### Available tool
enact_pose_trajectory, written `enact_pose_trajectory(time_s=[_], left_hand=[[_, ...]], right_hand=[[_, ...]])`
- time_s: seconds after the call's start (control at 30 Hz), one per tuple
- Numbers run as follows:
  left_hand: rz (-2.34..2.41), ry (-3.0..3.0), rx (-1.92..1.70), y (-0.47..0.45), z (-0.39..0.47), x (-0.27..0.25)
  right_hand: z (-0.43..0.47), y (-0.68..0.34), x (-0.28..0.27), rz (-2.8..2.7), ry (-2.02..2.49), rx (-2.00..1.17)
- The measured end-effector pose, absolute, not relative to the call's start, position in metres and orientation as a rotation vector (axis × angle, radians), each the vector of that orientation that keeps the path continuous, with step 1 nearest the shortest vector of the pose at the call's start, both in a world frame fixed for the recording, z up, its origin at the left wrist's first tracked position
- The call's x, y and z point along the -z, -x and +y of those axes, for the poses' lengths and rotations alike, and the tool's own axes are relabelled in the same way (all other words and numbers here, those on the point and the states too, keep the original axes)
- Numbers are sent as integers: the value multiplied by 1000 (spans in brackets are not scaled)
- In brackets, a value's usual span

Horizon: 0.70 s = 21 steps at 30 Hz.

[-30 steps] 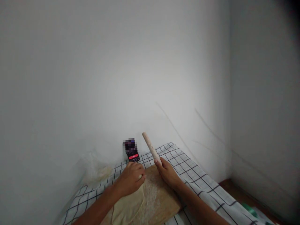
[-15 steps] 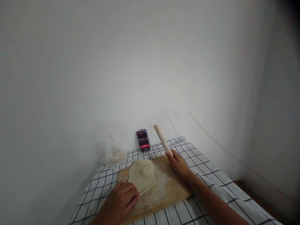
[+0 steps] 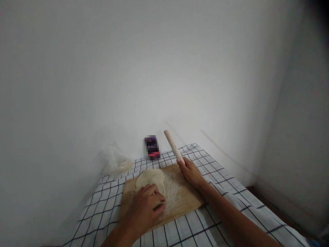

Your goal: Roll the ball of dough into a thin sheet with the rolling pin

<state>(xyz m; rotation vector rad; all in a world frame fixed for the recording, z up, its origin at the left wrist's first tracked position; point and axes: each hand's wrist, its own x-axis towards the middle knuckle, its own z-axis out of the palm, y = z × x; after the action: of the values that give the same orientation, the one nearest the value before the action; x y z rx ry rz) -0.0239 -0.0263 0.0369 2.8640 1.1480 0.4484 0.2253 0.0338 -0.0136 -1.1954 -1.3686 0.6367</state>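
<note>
- 2 bare hands work over a wooden board [image 3: 189, 200] laid on a white cloth [image 3: 180, 235] with a dark grid.
- The right hand [image 3: 190, 171] is closed around the lower end of 1 pale rolling pin [image 3: 172, 144], with the thumb lying along it.
- The pin slants up and away to the left from that fist, its free end raised in front of the wall [image 3: 154, 68].
- That same hand is at the far right part of the board, the forearm running back to the lower right.
- 1 flat, roughly round sheet of dough [image 3: 150, 176] lies on the left half of the board, toward its far edge.
- The left hand [image 3: 147, 204] is over the near edge of the dough, fingers bent and thumb set apart below them; I cannot tell whether it pinches the dough or only rests there.
- White flour [image 3: 174, 187] dusts the wood to the right of the dough.
- Beyond the board, 1 phone [image 3: 152, 148] stands upright near the wall, its screen blurred into blocks.
- To the left of the phone sits 1 clear plastic bag [image 3: 113, 159] with something pale inside, too unclear to name.
</note>
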Motion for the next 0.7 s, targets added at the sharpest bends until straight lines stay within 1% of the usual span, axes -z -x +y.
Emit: enact_pose_trajectory(time_s=[0.2,0.37,0.47,0.7], left_hand=[[787,-3239,44,22,-16,-67],[677,-3320,265,8,-16,-82],[599,-3383,286,7,-13,-79],[556,-3480,87,23,-17,-54]], right_hand=[[32,-225,10,-1360,1190,-630],[32,-225,10,-1365,1193,-637],[33,-225,11,-1365,1197,-643],[33,-226,15,-1369,1187,-658]])
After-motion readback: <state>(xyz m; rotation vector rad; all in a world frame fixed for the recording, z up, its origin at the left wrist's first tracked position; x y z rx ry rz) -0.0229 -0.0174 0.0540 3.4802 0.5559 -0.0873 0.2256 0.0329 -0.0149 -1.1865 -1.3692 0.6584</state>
